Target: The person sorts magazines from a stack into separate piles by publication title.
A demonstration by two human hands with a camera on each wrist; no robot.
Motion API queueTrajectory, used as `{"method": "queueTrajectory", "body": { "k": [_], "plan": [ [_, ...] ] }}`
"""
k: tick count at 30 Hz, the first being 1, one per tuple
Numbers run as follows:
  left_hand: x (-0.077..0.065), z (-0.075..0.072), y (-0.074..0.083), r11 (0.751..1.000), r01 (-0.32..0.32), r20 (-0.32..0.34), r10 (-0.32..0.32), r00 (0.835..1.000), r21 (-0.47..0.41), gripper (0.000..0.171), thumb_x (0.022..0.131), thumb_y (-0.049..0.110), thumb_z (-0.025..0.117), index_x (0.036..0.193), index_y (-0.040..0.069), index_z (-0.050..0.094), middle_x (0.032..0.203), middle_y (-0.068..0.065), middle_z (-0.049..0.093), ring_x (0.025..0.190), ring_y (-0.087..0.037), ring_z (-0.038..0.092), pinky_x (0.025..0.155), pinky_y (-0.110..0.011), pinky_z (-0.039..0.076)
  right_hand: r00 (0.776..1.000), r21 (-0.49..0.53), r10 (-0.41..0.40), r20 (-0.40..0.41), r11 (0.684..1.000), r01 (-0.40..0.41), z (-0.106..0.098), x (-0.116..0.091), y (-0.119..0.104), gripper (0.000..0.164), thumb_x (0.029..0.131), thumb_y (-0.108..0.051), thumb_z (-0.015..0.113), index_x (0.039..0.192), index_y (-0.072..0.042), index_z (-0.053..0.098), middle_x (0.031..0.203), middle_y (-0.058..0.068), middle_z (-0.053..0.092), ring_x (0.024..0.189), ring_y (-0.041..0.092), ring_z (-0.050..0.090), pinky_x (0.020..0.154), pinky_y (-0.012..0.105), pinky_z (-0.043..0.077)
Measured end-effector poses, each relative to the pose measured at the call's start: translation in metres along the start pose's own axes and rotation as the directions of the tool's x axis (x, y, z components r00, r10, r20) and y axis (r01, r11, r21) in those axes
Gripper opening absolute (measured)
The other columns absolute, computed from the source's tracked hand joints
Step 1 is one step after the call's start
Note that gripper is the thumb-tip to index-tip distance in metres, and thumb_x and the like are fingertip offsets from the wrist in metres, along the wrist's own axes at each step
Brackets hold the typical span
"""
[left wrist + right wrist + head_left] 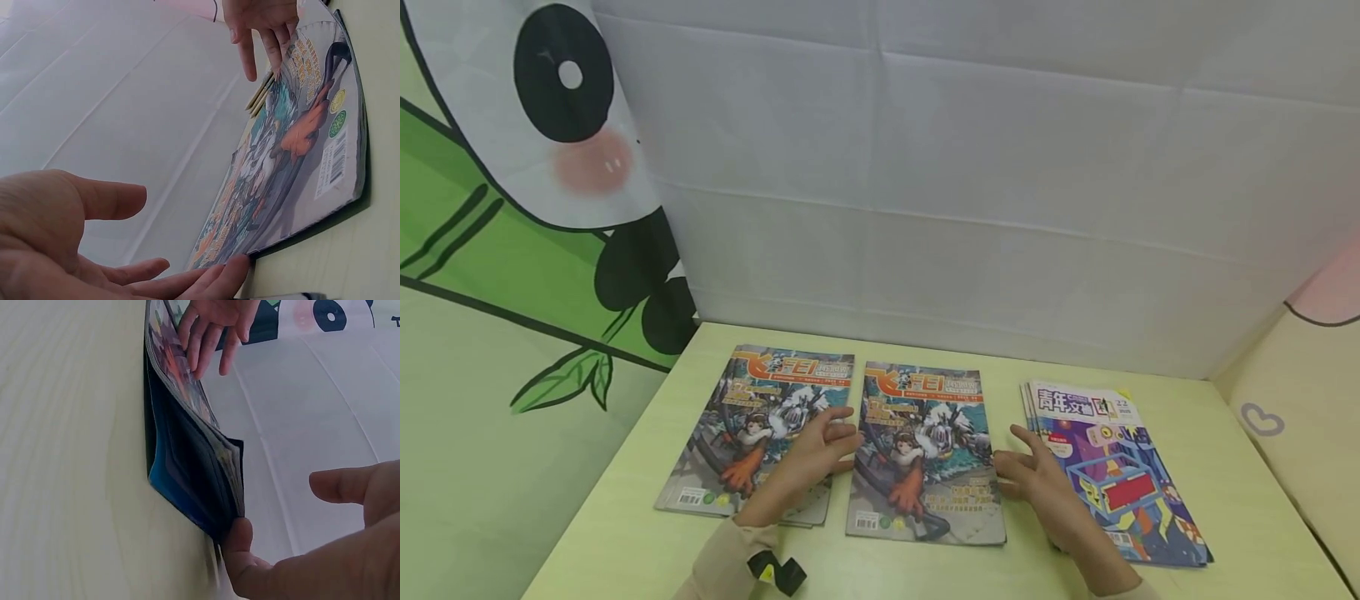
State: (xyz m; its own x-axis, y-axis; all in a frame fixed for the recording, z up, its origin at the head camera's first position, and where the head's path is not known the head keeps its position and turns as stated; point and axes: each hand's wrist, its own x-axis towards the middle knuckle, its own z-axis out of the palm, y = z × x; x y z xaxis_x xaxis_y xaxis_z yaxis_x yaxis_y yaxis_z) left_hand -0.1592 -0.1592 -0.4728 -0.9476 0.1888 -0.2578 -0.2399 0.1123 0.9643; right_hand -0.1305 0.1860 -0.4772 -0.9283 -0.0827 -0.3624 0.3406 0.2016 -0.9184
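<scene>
In the head view, a comic-style magazine (925, 450) with an orange title lies flat at mid-table, several layers showing along its edge in the right wrist view. My left hand (811, 460) reaches over a matching magazine pile (730, 425), its fingertips at the middle magazine's left edge. On the other side, my right hand (1051, 493) has its fingertips (239, 537) against the right edge, where the pages (194, 469) spread apart. Thumbs on both hands stand away from the magazine, and neither hand grips it.
To the right, a stack of purple-covered magazines (1138, 492) sits partly behind my right forearm. The pale yellow table (880, 571) meets a white cloth backdrop (925, 208) at the back. A cartoon panda and bamboo print (572, 108) covers the left wall.
</scene>
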Motion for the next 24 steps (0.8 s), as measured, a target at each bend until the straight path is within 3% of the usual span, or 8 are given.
{"method": "queueTrajectory", "body": {
  "k": [7, 12, 16, 21, 24],
  "plan": [
    [-0.002, 0.001, -0.001, 0.999, 0.014, 0.054, -0.012, 0.998, -0.043, 0.065, 0.111, 0.005, 0.066, 0.164, -0.012, 0.035, 0.153, -0.040, 0.051, 0.145, -0.057, 0.052, 0.107, -0.056, 0.061, 1.000, 0.024, 0.003, 0.003, 1.000, -0.003, -0.002, 0.004, 0.006, 0.073, 0.114, -0.021, 0.062, 0.173, -0.003, 0.024, 0.158, 0.037, 0.052, 0.132, 0.044, 0.064, 0.113, 0.058, 0.053],
    [-0.003, 0.003, -0.001, 0.998, 0.018, 0.071, -0.014, 0.997, -0.056, 0.065, 0.111, 0.005, 0.066, 0.165, -0.011, 0.034, 0.156, -0.041, 0.049, 0.147, -0.058, 0.050, 0.109, -0.056, 0.060, 0.999, 0.043, -0.033, 0.007, 0.999, 0.033, 0.000, 0.005, 0.009, 0.072, 0.114, -0.014, 0.062, 0.174, -0.003, 0.024, 0.157, 0.036, 0.049, 0.135, 0.041, 0.061, 0.117, 0.058, 0.050],
    [-0.002, 0.005, -0.002, 0.998, 0.016, 0.064, -0.013, 0.998, -0.053, 0.066, 0.110, 0.006, 0.066, 0.165, -0.011, 0.035, 0.158, -0.042, 0.047, 0.145, -0.057, 0.052, 0.109, -0.057, 0.059, 0.998, 0.045, -0.059, 0.001, 0.997, 0.059, 0.004, 0.005, 0.009, 0.074, 0.112, -0.012, 0.064, 0.174, -0.005, 0.024, 0.160, 0.036, 0.044, 0.142, 0.046, 0.055, 0.118, 0.062, 0.049],
    [0.000, 0.009, -0.003, 0.999, 0.003, 0.025, -0.002, 1.000, -0.039, 0.064, 0.107, 0.007, 0.068, 0.162, -0.011, 0.041, 0.158, -0.041, 0.049, 0.142, -0.056, 0.056, 0.110, -0.057, 0.059, 0.996, 0.036, -0.069, -0.060, 0.997, 0.071, 0.005, 0.005, 0.009, 0.074, 0.111, -0.009, 0.066, 0.173, -0.003, 0.026, 0.157, 0.034, 0.046, 0.134, 0.042, 0.062, 0.106, 0.047, 0.059],
    [0.000, 0.012, -0.003, 0.999, 0.001, 0.000, -0.001, 1.000, -0.049, 0.060, 0.106, 0.005, 0.069, 0.159, -0.010, 0.046, 0.156, -0.041, 0.050, 0.139, -0.054, 0.058, 0.109, -0.057, 0.059, 0.992, 0.000, -0.092, -0.090, 0.996, 0.092, 0.003, 0.004, 0.009, 0.067, 0.111, -0.009, 0.066, 0.170, -0.004, 0.036, 0.157, 0.032, 0.052, 0.134, 0.043, 0.065, 0.106, 0.046, 0.060]
  ]
}}
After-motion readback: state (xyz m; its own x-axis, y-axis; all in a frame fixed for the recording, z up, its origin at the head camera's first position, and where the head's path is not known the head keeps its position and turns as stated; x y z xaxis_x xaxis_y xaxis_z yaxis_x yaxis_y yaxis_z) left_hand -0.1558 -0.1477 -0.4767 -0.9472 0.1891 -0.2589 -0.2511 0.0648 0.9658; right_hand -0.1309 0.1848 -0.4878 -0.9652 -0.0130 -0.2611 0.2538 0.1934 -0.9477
